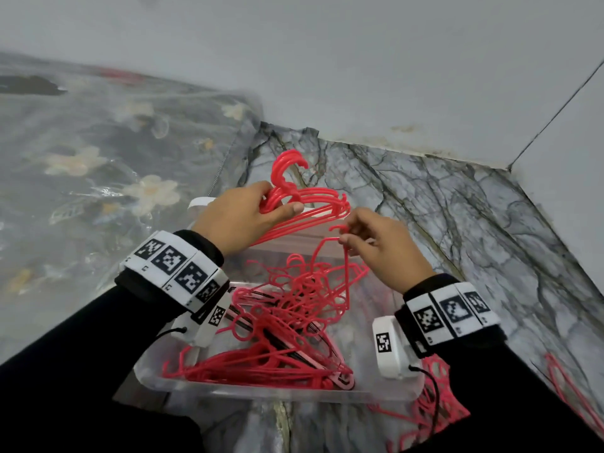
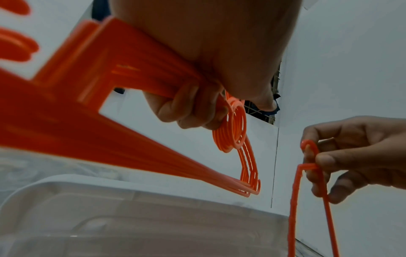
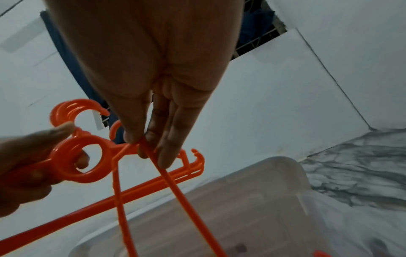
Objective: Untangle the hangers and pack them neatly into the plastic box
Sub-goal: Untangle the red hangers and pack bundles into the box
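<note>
My left hand (image 1: 248,210) grips an aligned stack of red hangers (image 1: 307,204) by their necks, hooks pointing up, above the far end of the clear plastic box (image 1: 281,392). My right hand (image 1: 376,243) pinches the hooked end of a single red hanger (image 1: 330,243) that trails down into a tangled pile of hangers (image 1: 291,308) in the box. The left wrist view shows the stack (image 2: 232,132) in my curled fingers (image 2: 189,111). In the right wrist view my fingertips (image 3: 153,139) pinch the single hanger (image 3: 173,187) in front of the stack (image 3: 81,156).
More red hangers (image 1: 434,400) lie on the marble-patterned floor (image 1: 457,223) to the right of the box. A floral mattress under clear plastic (image 1: 98,165) lies to the left. White walls (image 1: 359,60) meet in the corner just behind the box.
</note>
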`<move>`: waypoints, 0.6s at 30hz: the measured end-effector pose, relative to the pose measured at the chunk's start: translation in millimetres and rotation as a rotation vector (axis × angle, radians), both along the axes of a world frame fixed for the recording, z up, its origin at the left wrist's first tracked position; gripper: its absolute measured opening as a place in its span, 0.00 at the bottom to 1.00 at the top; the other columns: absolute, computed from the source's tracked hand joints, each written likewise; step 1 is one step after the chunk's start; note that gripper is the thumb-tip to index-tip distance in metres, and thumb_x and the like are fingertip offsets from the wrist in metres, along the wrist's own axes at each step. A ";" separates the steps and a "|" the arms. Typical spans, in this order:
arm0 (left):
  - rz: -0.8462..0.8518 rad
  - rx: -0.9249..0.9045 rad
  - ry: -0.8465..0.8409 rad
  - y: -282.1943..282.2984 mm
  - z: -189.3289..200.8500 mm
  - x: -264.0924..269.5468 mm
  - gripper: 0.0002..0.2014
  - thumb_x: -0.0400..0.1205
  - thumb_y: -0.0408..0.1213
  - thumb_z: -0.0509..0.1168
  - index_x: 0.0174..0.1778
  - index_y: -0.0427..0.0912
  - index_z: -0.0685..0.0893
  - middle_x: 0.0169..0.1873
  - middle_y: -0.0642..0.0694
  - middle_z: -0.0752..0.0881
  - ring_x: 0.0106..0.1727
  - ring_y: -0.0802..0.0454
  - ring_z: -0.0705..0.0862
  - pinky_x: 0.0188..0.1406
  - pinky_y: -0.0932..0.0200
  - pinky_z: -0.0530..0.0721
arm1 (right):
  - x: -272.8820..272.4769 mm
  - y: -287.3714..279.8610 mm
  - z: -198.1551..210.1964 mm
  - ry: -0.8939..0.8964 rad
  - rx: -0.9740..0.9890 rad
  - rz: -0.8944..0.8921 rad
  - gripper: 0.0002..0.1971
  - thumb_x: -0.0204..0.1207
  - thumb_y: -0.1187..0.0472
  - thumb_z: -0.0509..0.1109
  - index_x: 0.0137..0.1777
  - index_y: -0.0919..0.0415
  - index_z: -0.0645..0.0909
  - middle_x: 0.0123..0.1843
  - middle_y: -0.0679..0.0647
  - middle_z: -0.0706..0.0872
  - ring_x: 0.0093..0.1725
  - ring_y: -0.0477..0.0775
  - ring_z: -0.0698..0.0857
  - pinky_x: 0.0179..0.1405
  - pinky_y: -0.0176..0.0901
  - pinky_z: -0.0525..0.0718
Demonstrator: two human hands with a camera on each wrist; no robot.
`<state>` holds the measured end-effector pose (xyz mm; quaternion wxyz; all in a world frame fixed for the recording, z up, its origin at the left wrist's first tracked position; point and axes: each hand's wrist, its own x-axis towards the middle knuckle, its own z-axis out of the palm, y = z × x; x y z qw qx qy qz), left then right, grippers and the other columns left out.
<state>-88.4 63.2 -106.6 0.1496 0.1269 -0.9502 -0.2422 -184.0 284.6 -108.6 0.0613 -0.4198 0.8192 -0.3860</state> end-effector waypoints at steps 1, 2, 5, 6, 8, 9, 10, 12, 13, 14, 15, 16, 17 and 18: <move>-0.010 0.009 0.001 -1.1 -0.6 1.2 0.34 0.66 0.78 0.48 0.40 0.49 0.76 0.27 0.51 0.78 0.29 0.55 0.77 0.29 0.54 0.69 | -0.4 1.7 2.0 -0.012 0.001 0.003 0.05 0.76 0.68 0.71 0.46 0.58 0.79 0.35 0.46 0.83 0.39 0.54 0.86 0.46 0.55 0.85; -0.018 0.012 0.000 -1.8 -1.4 2.5 0.35 0.66 0.78 0.48 0.42 0.48 0.77 0.27 0.51 0.79 0.29 0.55 0.77 0.29 0.54 0.69 | -1.2 2.7 3.6 -0.013 0.001 0.007 0.06 0.76 0.67 0.71 0.45 0.56 0.79 0.35 0.48 0.84 0.39 0.54 0.86 0.45 0.54 0.85; -0.020 0.002 -0.004 -2.9 -3.1 5.3 0.36 0.67 0.77 0.48 0.45 0.46 0.78 0.29 0.52 0.80 0.30 0.57 0.78 0.27 0.57 0.70 | -2.4 2.1 7.1 0.023 -0.030 0.018 0.06 0.77 0.65 0.70 0.46 0.52 0.79 0.35 0.48 0.85 0.37 0.51 0.85 0.40 0.41 0.82; -0.021 -0.001 -0.007 -2.7 -3.6 5.3 0.36 0.67 0.77 0.48 0.45 0.46 0.78 0.29 0.52 0.80 0.30 0.58 0.78 0.27 0.59 0.70 | -2.1 0.3 6.9 0.042 -0.032 0.024 0.05 0.77 0.64 0.70 0.47 0.53 0.80 0.35 0.47 0.84 0.37 0.50 0.84 0.39 0.38 0.80; -0.026 -0.005 -0.016 -1.7 -4.5 4.6 0.35 0.67 0.76 0.47 0.45 0.47 0.78 0.30 0.53 0.80 0.31 0.57 0.79 0.27 0.58 0.70 | 0.4 -6.0 2.4 0.092 0.021 0.052 0.03 0.78 0.64 0.69 0.49 0.57 0.81 0.36 0.43 0.83 0.38 0.45 0.83 0.39 0.35 0.77; -0.028 -0.009 -0.019 -1.2 -4.6 4.2 0.35 0.67 0.76 0.47 0.45 0.47 0.77 0.30 0.53 0.80 0.31 0.56 0.79 0.28 0.57 0.70 | 3.2 -10.2 -2.1 0.106 0.065 0.079 0.03 0.78 0.65 0.68 0.49 0.59 0.82 0.37 0.41 0.83 0.39 0.43 0.81 0.40 0.34 0.75; -0.029 -0.015 -0.018 -0.7 -4.6 3.7 0.34 0.67 0.76 0.47 0.45 0.48 0.77 0.31 0.53 0.80 0.32 0.55 0.79 0.28 0.57 0.70 | 6.4 -14.8 -7.5 0.105 0.107 0.110 0.03 0.79 0.65 0.67 0.50 0.61 0.82 0.40 0.42 0.84 0.42 0.44 0.81 0.41 0.35 0.74; -0.031 -0.018 -0.014 0.2 -3.9 2.9 0.34 0.68 0.75 0.48 0.46 0.47 0.77 0.32 0.51 0.82 0.33 0.53 0.80 0.29 0.56 0.72 | 12.5 -23.5 -17.9 0.078 0.152 0.154 0.05 0.80 0.67 0.65 0.52 0.65 0.81 0.47 0.52 0.87 0.47 0.51 0.82 0.46 0.38 0.74; -0.036 -0.017 -0.016 0.6 -3.7 2.7 0.35 0.68 0.74 0.48 0.47 0.46 0.78 0.33 0.50 0.83 0.35 0.51 0.81 0.31 0.54 0.74 | 15.0 -27.2 -21.4 0.078 0.162 0.170 0.06 0.80 0.67 0.65 0.53 0.66 0.81 0.48 0.55 0.87 0.49 0.53 0.82 0.48 0.40 0.75; -0.041 -0.016 -0.019 1.1 -3.9 2.5 0.35 0.68 0.74 0.49 0.49 0.45 0.79 0.35 0.48 0.84 0.36 0.50 0.82 0.34 0.52 0.77 | 17.0 -30.5 -23.6 0.093 0.176 0.194 0.06 0.80 0.67 0.64 0.53 0.66 0.81 0.49 0.57 0.86 0.50 0.55 0.82 0.49 0.43 0.75; -0.043 -0.018 -0.022 1.4 -4.0 2.3 0.35 0.68 0.74 0.49 0.50 0.45 0.79 0.36 0.47 0.85 0.37 0.49 0.83 0.36 0.51 0.78 | 18.6 -33.2 -24.4 0.116 0.195 0.223 0.06 0.80 0.66 0.64 0.52 0.65 0.80 0.49 0.57 0.86 0.50 0.56 0.82 0.50 0.45 0.76; -0.041 -0.021 -0.023 1.8 -4.1 2.2 0.35 0.68 0.73 0.49 0.50 0.45 0.79 0.36 0.47 0.85 0.37 0.49 0.83 0.36 0.51 0.78 | 19.8 -35.1 -24.1 0.136 0.213 0.251 0.05 0.80 0.65 0.64 0.52 0.65 0.80 0.49 0.57 0.85 0.51 0.56 0.82 0.52 0.48 0.77; -0.037 -0.025 -0.023 1.9 -4.0 2.2 0.35 0.68 0.73 0.49 0.51 0.46 0.80 0.36 0.48 0.85 0.37 0.50 0.83 0.34 0.53 0.77 | 20.1 -35.9 -22.8 0.149 0.223 0.271 0.06 0.80 0.65 0.64 0.52 0.64 0.81 0.49 0.57 0.85 0.51 0.56 0.81 0.52 0.49 0.77; -0.033 -0.028 -0.019 2.1 -3.8 1.7 0.35 0.68 0.74 0.49 0.50 0.46 0.79 0.35 0.48 0.85 0.36 0.51 0.82 0.33 0.54 0.76 | 19.5 -35.4 -20.2 0.151 0.214 0.281 0.06 0.80 0.65 0.64 0.53 0.64 0.81 0.49 0.56 0.85 0.51 0.56 0.82 0.52 0.48 0.77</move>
